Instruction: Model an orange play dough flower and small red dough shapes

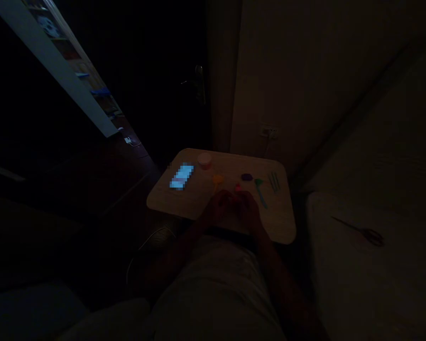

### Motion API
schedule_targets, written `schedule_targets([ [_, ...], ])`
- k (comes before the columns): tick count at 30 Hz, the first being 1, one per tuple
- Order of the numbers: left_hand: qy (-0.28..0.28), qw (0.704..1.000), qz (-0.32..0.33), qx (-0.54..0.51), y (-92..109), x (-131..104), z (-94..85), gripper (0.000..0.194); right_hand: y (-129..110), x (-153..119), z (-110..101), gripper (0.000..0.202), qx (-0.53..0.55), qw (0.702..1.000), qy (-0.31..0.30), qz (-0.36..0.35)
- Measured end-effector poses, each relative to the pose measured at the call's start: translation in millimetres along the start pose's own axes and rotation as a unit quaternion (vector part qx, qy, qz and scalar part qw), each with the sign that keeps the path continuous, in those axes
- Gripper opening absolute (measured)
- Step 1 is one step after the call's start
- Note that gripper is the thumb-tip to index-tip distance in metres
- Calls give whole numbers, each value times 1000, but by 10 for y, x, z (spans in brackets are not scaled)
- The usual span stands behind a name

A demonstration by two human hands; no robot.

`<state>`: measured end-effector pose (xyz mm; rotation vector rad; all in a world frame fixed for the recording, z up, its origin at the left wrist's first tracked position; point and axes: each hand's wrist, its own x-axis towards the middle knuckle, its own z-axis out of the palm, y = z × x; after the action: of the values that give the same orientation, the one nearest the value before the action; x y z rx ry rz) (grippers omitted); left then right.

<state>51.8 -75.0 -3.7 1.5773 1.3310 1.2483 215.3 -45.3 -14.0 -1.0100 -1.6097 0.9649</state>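
Note:
In dim light, my left hand (pixel 218 207) and my right hand (pixel 247 208) meet over the near part of a small wooden-topped table (pixel 184 203). Their fingers are bent and pressed close together; whatever lies between them is too dark to make out. Just beyond my right fingertips shows a small bright red-pink piece (pixel 237 187). An orange flower-like shape with a stem (pixel 217 179) lies past my left hand. To the right are a dark purple oval piece (pixel 247 177) and a green-headed piece with a teal stem (pixel 261 193).
A glowing, pixelated phone-like rectangle (pixel 181 176) lies at the table's left, near a round pinkish tub (pixel 205 161). Several thin greenish sticks (pixel 274 182) lie at the right. Scissors (pixel 367 233) rest on a pale surface further right. A dark door (pixel 163 113) stands behind.

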Motion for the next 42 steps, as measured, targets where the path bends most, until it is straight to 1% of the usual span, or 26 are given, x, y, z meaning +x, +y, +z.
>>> schedule_targets([
  [2,2,1000,-4,3,-1,4,0,21,2,-1,-7,26,-1,1000,5,3],
  [4,6,1000,-13,5,-7,5,6,23,-5,-2,-14,24,-10,1000,-3,7],
  [8,5,1000,-26,10,-15,-2,17,38,-32,-2,-15,22,-17,1000,-14,2],
  [10,-13,1000,-18,20,-9,-8,15,42,-36,-4,-7,22,2,1000,-3,4],
  [12,-41,999,-1,22,1,-15,14,40,-35,-10,2,25,29,999,10,15],
  [14,-56,998,14,14,10,-21,15,37,-37,-16,10,28,41,999,11,30],
  [17,-47,999,16,12,21,-23,20,31,-50,-22,13,28,31,999,-1,36],
  [20,-26,999,16,20,30,-10,25,30,-54,-23,11,24,19,1000,-2,20],
  [23,-11,998,57,28,27,12,28,35,-28,-25,12,21,30,999,-13,1],
  [24,-12,997,71,32,26,19,27,37,-17,-27,14,23,40,999,-22,-3],
  [27,-51,993,97,52,44,28,17,42,7,-27,18,37,45,998,-47,-23],
  [29,-91,987,113,66,80,24,4,45,12,-21,19,39,30,997,-52,-40],
  [31,-124,982,126,70,124,14,-10,46,17,-11,17,37,15,998,-51,-46],
  [33,-136,981,127,59,161,2,-21,47,29,0,16,32,5,998,-53,-43],
  [35,-139,983,116,34,179,-9,-29,47,44,9,16,27,-11,998,-54,-38],
  [39,-140,986,69,-62,175,-12,-37,47,41,12,9,19,-48,997,-40,-36],
  [41,-122,986,49,-104,161,0,-39,48,18,8,0,16,-54,997,-35,-50],
  [42,-103,987,42,-115,150,9,-41,49,5,5,-5,16,-50,997,-29,-56],
])
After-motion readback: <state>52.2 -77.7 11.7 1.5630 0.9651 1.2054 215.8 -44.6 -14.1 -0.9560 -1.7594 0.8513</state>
